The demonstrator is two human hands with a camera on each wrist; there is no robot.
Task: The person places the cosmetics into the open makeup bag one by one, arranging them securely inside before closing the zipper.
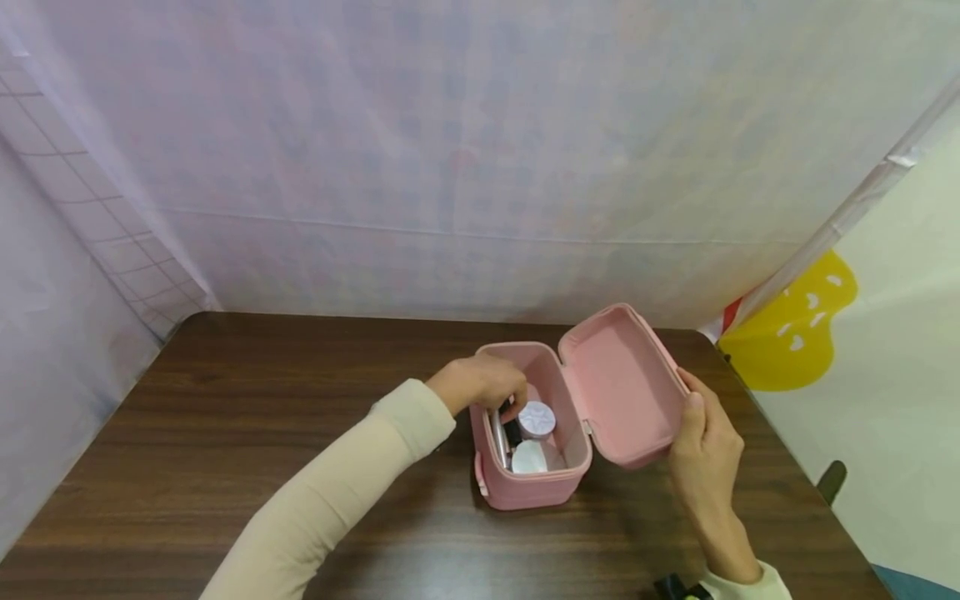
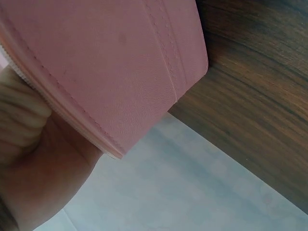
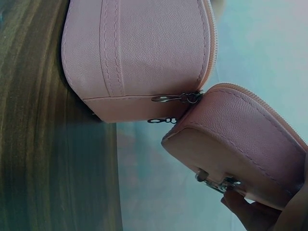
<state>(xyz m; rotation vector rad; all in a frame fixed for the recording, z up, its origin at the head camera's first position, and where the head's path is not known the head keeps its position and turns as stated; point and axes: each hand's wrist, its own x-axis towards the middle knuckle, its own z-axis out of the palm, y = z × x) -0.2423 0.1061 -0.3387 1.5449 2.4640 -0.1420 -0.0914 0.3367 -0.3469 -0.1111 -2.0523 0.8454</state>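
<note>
A pink zippered cosmetic case stands on the table with its lid swung out to the right. My left hand reaches down into the case, fingers bent over a slim silvery tube and a black item; its fingertips are partly hidden. In the left wrist view the case wall covers part of that hand. Two round white containers also sit inside. With thumb inside and fingers behind, my right hand grips the lid's right edge. Metal zipper pulls hang by the hinge.
The dark wooden table extends widely to the left of the case. A pale curtain hangs behind the back edge. Near my right sleeve lies a small black object. A yellow shape shows on the right-hand wall.
</note>
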